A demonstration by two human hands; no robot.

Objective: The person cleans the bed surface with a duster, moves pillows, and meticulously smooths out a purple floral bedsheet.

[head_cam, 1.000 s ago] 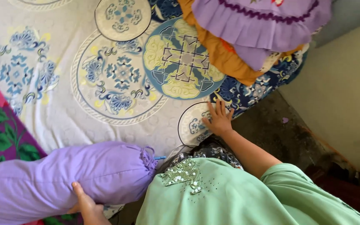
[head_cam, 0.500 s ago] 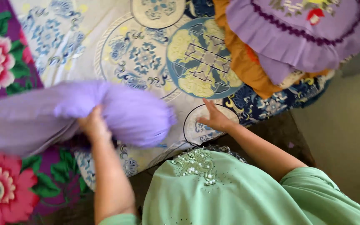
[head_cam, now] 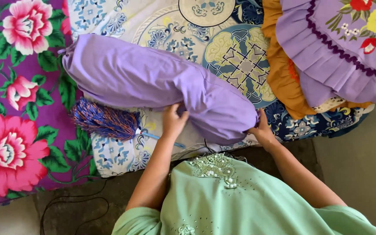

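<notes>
A long purple bolster pillow [head_cam: 144, 78] lies bent across the patterned bed sheet [head_cam: 170, 26]. My left hand [head_cam: 173, 120] grips the pillow's underside near its middle. My right hand [head_cam: 262, 129] holds the pillow's right end at the mattress edge. A blue and orange tassel duster [head_cam: 105, 122] rests on the sheet just left of my left hand, below the pillow.
A purple floral blanket [head_cam: 18, 130] covers the left side. Stacked purple embroidered and orange pillows [head_cam: 327, 52] sit at the upper right. A black cable [head_cam: 75, 204] runs on the floor at the lower left. My green garment [head_cam: 240, 204] fills the bottom.
The pillow has swung up and right onto the sheet. My right hand left the sheet and took the pillow's right end. The duster has come into view.
</notes>
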